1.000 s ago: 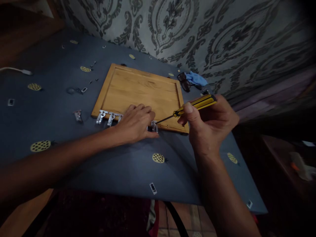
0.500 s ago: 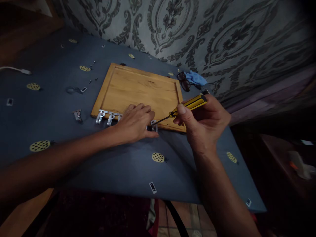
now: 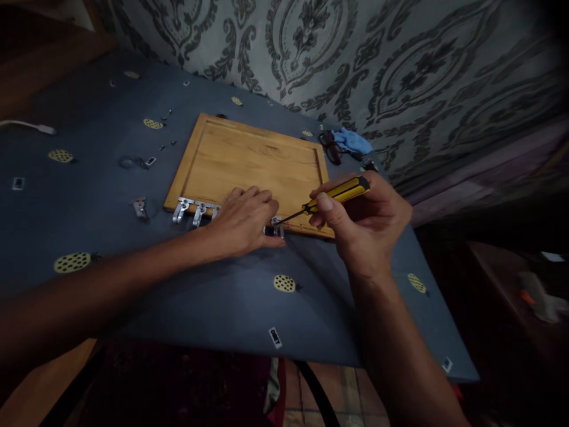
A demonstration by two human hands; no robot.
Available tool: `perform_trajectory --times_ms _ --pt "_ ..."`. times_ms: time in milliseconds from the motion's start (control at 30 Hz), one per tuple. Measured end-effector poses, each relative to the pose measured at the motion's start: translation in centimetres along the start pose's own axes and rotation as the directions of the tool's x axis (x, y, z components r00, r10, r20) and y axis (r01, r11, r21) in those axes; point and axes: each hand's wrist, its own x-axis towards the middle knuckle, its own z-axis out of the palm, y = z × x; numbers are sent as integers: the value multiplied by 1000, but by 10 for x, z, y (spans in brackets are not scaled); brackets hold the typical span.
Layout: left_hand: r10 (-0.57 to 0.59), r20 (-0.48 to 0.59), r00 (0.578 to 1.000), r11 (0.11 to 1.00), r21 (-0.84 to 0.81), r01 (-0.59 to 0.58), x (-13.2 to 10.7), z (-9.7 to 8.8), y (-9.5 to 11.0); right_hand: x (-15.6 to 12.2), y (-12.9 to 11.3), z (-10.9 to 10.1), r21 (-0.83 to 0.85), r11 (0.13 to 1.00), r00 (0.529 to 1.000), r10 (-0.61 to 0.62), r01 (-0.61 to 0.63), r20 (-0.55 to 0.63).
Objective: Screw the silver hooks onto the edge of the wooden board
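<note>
A wooden board (image 3: 253, 160) with a raised rim lies on a dark blue cloth (image 3: 213, 296). Along its near edge sit several metal hooks (image 3: 191, 210). My left hand (image 3: 244, 222) rests on that edge with fingers bent and pressed down beside one metal hook (image 3: 278, 225). My right hand (image 3: 362, 222) is closed round a yellow-and-black screwdriver (image 3: 338, 193), its thin shaft slanting down-left with the tip at that hook.
A loose metal hook (image 3: 140, 207) and small screws (image 3: 166, 142) lie left of the board. Dark glasses (image 3: 331, 145) and a blue rag (image 3: 353, 141) sit by the patterned wall (image 3: 355, 65). A white cable (image 3: 26, 126) runs at far left. The cloth's front edge overhangs near me.
My right hand has slid left along the screwdriver, and the handle has dropped slightly and shortened in view. My left hand and the board have stayed put.
</note>
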Motion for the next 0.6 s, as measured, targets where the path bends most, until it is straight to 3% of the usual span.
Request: perform_trajectory --times_ms 167,333,600 --pt "-8 11 1000 1000 -4 8 0 -1 1 -1 -1 -3 -12 1000 998 -19 20 54" --pt "-17 17 1000 1000 -1 18 0 -3 2 2 1 -4 0 999 996 34 -34 79" --pt "-6 6 1000 1000 4 6 -1 -1 1 3 6 -3 1 1000 999 27 -27 44"
